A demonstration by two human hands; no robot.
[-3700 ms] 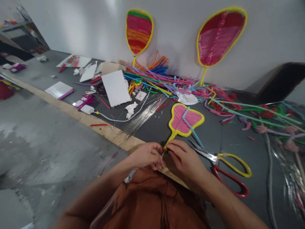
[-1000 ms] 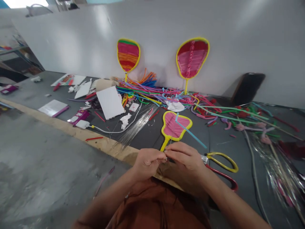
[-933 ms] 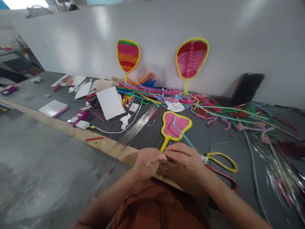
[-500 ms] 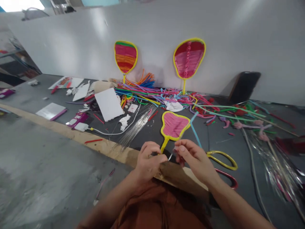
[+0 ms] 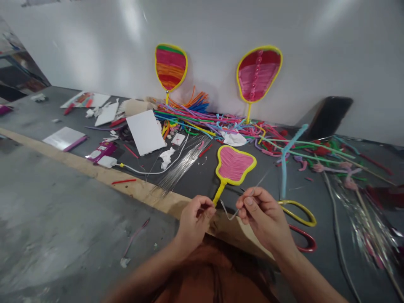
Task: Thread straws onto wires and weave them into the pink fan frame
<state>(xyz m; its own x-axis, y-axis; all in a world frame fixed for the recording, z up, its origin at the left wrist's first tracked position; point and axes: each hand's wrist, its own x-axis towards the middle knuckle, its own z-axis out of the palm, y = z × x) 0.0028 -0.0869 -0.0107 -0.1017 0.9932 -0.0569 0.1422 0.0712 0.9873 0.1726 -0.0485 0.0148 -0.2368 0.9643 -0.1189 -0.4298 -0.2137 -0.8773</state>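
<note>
My left hand (image 5: 197, 219) is closed, pinching the lower end of the yellow fuzzy handle of a small pink paddle-shaped fan (image 5: 235, 164). The fan has a wavy yellow rim and a pink striped face. In the fingertips of my right hand (image 5: 260, 210) is a thin silvery wire (image 5: 232, 218), bent into a V towards the handle. Its far end seems to stick out above the fingers. Just beyond my right hand is a light blue pipe cleaner (image 5: 284, 172), forked at the top; whether it joins the wire I cannot tell. Scissors (image 5: 301, 210) with yellow and red handles lie partly behind my right wrist.
Two larger yellow-rimmed fans (image 5: 171, 67) lean on the white board, above a heap of coloured pipe cleaners (image 5: 189, 115). A phone (image 5: 330, 117) stands right. Loose wires (image 5: 186, 162), a white card (image 5: 145, 132), a white cable (image 5: 151, 171) and brown edging (image 5: 151, 193) lie around.
My right hand has shifted slightly right and the wire now shows bent. The blue pipe cleaner has swung right, away from the fan. The view has tilted down a little.
</note>
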